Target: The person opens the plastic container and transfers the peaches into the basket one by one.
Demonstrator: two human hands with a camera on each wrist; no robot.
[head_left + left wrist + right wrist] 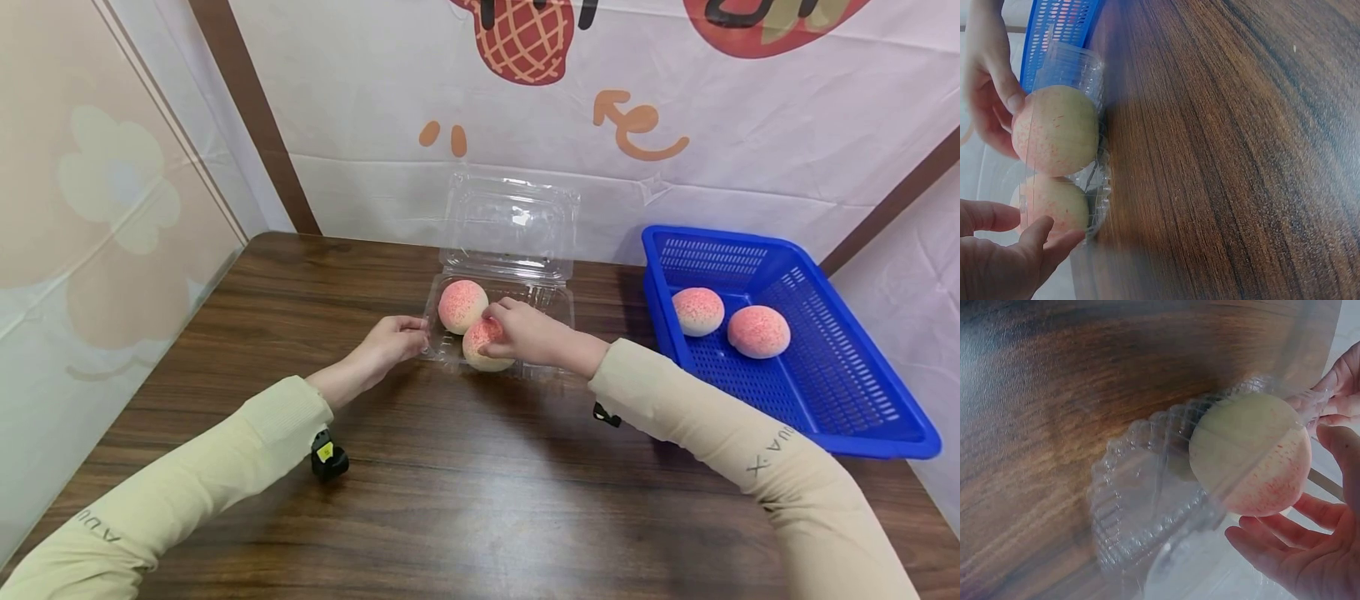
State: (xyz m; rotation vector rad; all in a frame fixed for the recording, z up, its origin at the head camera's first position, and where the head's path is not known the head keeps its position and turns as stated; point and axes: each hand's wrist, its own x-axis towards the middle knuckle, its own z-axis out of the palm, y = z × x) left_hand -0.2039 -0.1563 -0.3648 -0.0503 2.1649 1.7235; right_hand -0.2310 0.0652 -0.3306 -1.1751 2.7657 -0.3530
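A clear plastic clamshell container (558, 321) sits at the back of the table, its lid (512, 221) raised against the backdrop. Inside its tray are two peaches, pink on top and pale below. My right hand (534, 335) grips the front peach (482, 348), thumb on one side and fingers on the other, as the right wrist view shows. The other peach (461, 305) lies behind it to the left. At the tray's left edge, my left hand (393, 342) pinches the thin plastic rim; in the left wrist view its fingertips (1041, 228) overlap the wall.
To the right stands a blue perforated basket (847, 367) holding two more peaches, one to the left (699, 312) and another beside it (759, 332). A printed fabric backdrop (360, 192) hangs directly behind the wooden table (450, 500). Small black wrist devices show under both sleeves.
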